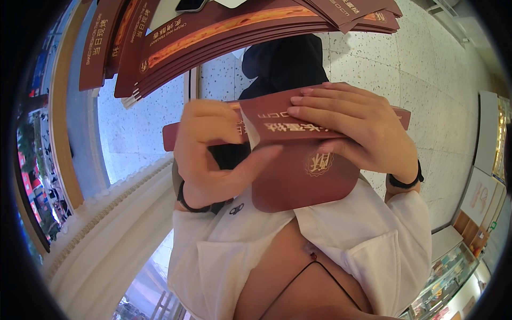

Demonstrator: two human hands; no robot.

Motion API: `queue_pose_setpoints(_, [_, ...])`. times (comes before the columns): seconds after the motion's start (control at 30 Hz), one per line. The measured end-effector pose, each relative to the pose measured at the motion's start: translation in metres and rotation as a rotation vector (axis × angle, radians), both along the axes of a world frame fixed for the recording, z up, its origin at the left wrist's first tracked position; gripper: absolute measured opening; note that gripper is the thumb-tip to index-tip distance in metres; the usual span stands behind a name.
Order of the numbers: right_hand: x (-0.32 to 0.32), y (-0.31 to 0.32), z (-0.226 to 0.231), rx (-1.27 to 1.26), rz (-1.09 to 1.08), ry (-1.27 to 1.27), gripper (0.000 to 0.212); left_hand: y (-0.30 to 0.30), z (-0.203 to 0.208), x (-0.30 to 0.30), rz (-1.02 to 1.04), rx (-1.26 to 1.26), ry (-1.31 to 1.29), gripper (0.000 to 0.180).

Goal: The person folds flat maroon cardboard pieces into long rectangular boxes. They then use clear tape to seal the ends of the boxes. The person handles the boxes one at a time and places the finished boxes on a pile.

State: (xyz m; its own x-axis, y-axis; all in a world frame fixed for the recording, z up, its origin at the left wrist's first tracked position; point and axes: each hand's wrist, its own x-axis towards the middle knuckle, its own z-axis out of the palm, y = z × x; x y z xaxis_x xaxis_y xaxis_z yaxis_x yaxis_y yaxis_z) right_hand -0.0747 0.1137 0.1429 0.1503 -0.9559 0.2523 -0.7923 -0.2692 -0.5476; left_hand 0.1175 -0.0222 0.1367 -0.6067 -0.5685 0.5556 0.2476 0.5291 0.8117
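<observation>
Creased maroon paperboard carton (304, 184) lies between the two hands, in front of the wearer's chest
The right hand (368, 125) grips it across the fold, fingers laid flat on the upper panel and thumb on the lower one; the left hand (213, 152) is blurred, fingers curled and thumb stretched apart over the carton's left edge, and whether it grips cannot be told. The smooth board has gold print, a pale inner side and a rounded lower end; ahead lies a layered stack of maroon cartons (213, 50), above a speckled tile floor (373, 58)
</observation>
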Motion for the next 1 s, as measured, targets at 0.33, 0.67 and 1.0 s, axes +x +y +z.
queue_pose_setpoints(0.33, [-0.002,-0.002,0.02,0.003,-0.005,0.149,0.058,-0.016,0.032,-0.006,-0.222,-0.619,-0.379,0.03])
queue_pose_setpoints(0.67, [-0.016,0.013,0.016,0.033,0.002,0.049,0.05,-0.016,0.021,0.001,-0.226,-0.557,-0.239,0.027])
queue_pose_setpoints(1.0, [-0.048,0.013,0.0,-0.244,-0.28,-0.25,0.035,-0.044,-0.003,0.002,-0.054,0.107,-0.227,0.029])
